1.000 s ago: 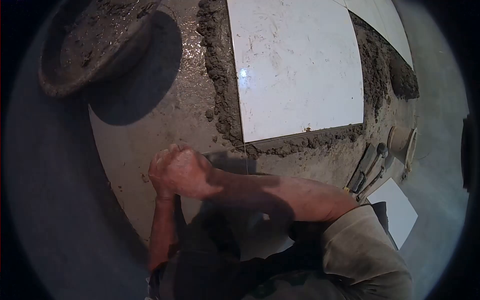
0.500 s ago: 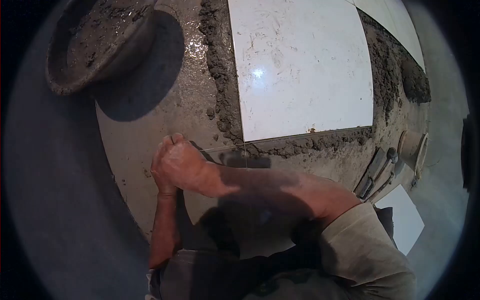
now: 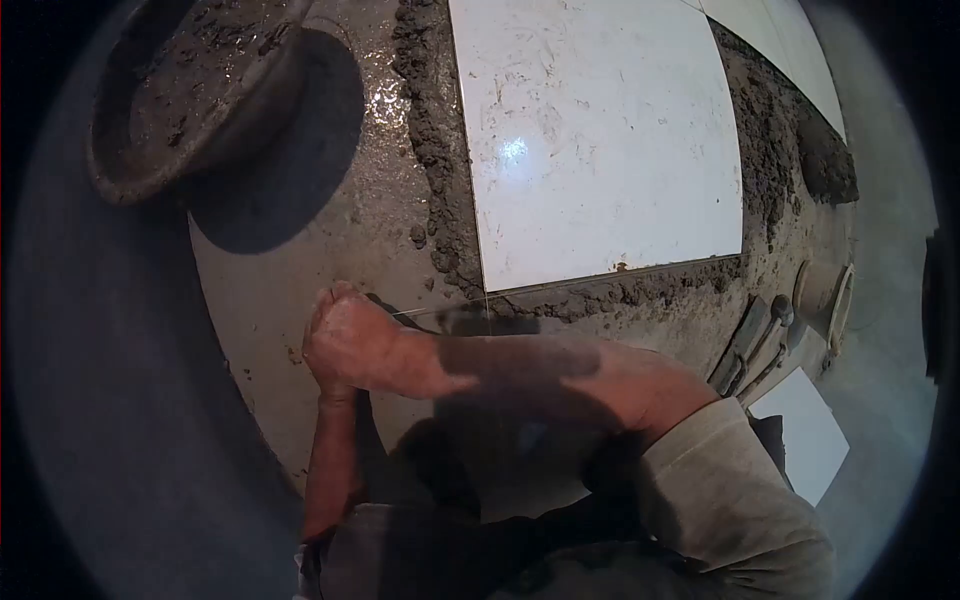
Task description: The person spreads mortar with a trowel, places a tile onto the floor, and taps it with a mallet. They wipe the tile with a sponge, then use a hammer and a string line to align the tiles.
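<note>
My right hand [image 3: 362, 338] reaches across from the right and is closed against my left hand [image 3: 322, 372]. The left is mostly covered by the right, its fingers curled in; what it holds is hidden. A thin string [image 3: 425, 309] runs from my right hand toward the near left corner of a white tile [image 3: 610, 150]. The tile, smudged with mortar, lies beyond my right forearm. Wet grey mortar [image 3: 440, 190] lines its left side and near edge.
A tub of wet mortar [image 3: 185, 165] stands at the upper left. To the right lie a trowel [image 3: 740, 345], another handled tool [image 3: 770, 355], a small bucket [image 3: 820, 300] and a white tile piece [image 3: 810, 430]. Another white tile [image 3: 785, 45] is at the upper right.
Both hands stay pressed together and have shifted slightly down in the view. The tile and tub have moved only a little, with the camera.
</note>
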Tool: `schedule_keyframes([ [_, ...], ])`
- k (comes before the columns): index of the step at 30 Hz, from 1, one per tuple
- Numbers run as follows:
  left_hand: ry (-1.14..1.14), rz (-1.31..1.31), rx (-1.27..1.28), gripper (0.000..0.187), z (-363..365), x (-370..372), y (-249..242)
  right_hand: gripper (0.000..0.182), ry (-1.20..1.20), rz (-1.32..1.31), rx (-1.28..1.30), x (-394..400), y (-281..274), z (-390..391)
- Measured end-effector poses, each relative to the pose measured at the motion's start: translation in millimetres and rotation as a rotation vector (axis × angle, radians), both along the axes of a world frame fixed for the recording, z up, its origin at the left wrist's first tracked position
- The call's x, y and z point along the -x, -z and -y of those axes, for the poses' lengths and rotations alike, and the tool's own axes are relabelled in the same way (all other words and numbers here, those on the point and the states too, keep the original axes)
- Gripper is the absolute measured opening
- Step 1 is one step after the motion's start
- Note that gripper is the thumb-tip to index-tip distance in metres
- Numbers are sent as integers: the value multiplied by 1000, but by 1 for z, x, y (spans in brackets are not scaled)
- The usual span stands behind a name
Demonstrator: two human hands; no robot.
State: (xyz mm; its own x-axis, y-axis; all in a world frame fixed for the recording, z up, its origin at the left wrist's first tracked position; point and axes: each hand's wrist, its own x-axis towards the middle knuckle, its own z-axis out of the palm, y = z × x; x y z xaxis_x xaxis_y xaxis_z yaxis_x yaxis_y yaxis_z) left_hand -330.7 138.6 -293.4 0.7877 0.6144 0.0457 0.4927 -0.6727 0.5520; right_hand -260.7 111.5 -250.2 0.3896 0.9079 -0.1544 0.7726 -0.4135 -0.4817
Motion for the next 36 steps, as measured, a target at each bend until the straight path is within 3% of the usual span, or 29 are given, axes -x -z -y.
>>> schedule_keyframes([
  [1, -3, -70, -73, 32, 1, -3, -1, 19, 27, -6, -3, 1, -1, -1],
  [2, -3, -69, -71, 32, 2, -7, -7, 18, -54, 188, 68, 4, 3, -4],
  [5, -18, -233, 73, 33, -1, -15, -19, 17, -114, 381, 123, 15, 9, -5],
  [8, 17, -69, -35, 32, 2, -5, 5, 19, -55, 393, 87, 18, 10, -2],
  [11, -57, 212, 255, 26, 1, 10, 25, 20, -126, 294, 113, -1, -4, 2],
  [12, 45, 42, 8, 24, 0, 11, 24, 22, -215, 190, 143, -17, -19, 3],
  [14, 152, -124, -235, 21, 2, -1, 10, 24, -389, -15, 198, -43, -43, 6],
  [15, 30, -194, -121, 20, 5, -21, -12, 26, -471, -125, 228, -53, -52, 8],
  [17, -88, -270, -4, 19, 9, -32, -22, 26, -497, -117, 185, -55, -54, 11],
  [19, -92, -280, -457, 15, 11, -32, -16, 26, -466, 4, 43, -54, -47, 17],
  [20, -87, -284, -459, 15, 12, -27, -8, 27, -447, 55, -27, -53, -44, 19],
  [21, -227, 7, -258, 14, 11, -29, -3, 27, -423, 106, -104, -52, -42, 21],
  [23, -346, 314, -36, 13, 20, -37, -9, 27, -367, 182, -267, -48, -45, 26],
  [24, -404, -108, -463, 10, 37, -65, -46, 28, -344, 199, -328, -51, -48, 35],
  [25, -381, -157, -475, 12, 39, -63, -50, 27, -337, 180, -343, -58, -55, 49],
  [28, -183, -109, -123, 21, 10, -8, -13, 24, -301, 156, -370, -108, -68, 109],
  [30, -153, -109, -36, 27, 3, 0, 2, 32, -430, -133, -194, -159, -80, 166],
  [31, -157, -112, -10, 31, 1, 4, 6, 18, -375, -53, -164, -177, -55, 194],
  [32, -137, -93, -2, 31, 1, 8, 8, 30, -391, -277, 258, -217, -78, 224],
  [33, -196, -115, 25, 32, -1, 11, 12, 28, 173, -636, 273, -247, -96, 266],
  [35, -238, -138, 48, 34, 3, 12, 5, 27, 506, -46, 257, -274, -124, 364],
  [36, -198, -126, 14, 35, 5, 6, -3, 29, 644, 39, 262, -293, -128, 411],
])
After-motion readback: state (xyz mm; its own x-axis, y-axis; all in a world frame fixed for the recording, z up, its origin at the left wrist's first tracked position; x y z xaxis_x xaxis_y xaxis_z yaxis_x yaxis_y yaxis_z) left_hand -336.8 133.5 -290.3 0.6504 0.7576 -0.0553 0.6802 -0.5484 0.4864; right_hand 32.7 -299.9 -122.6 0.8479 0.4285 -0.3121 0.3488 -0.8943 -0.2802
